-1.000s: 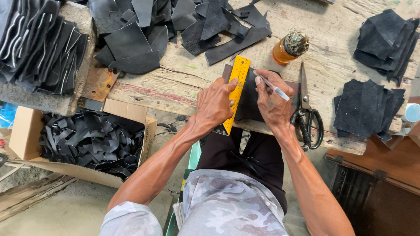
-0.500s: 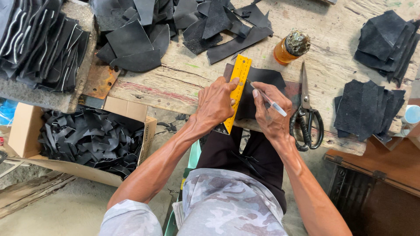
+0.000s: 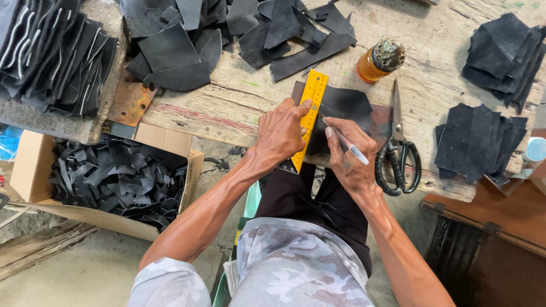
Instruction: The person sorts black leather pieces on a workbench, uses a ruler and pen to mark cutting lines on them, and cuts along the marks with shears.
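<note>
I see my left hand (image 3: 282, 133) pressed flat on the yellow ruler (image 3: 309, 116), fingers together and thumb along its edge, pinning it across a dark leather piece (image 3: 348, 105) at the near edge of the wooden bench (image 3: 239, 102). The ruler runs at a slant from far to near. My right hand (image 3: 351, 159) sits just right of it, fingers pinched round a pen (image 3: 348, 145) whose tip meets the leather beside the ruler's right edge.

Just right of that hand lie black-handled scissors (image 3: 400, 153), blades pointing far. Beyond them stands an amber bottle (image 3: 378, 59). Two stacks of cut black pieces (image 3: 483, 142) sit on the right, one near and one far. Loose black offcuts (image 3: 227, 34) spread across the far side of the bench, and a bundle of black strips (image 3: 51, 57) lies at far left. Below the bench on the left, a cardboard box (image 3: 23, 170) holds black scraps.
</note>
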